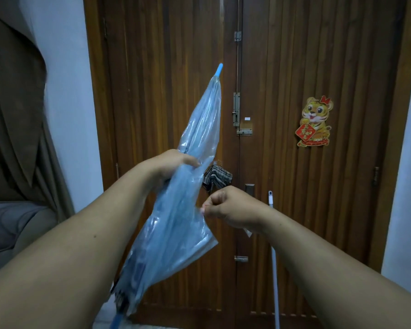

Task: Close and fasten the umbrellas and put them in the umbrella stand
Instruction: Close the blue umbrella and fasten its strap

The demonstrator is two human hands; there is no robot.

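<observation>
Both arms reach out: left hand grips blue umbrella pointing up-right, right hand pinches its canopy.

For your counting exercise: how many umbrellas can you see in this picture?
2. A blue umbrella is held in both hands, tip up, before the door. A checked umbrella shows just behind it, partly hidden. Others may be out of view.

Your umbrella is see-through pale blue with a brighter blue tip. Behind it you have a brown ribbed door, a checked cloth and an orange-and-red tiger sticker.
</observation>
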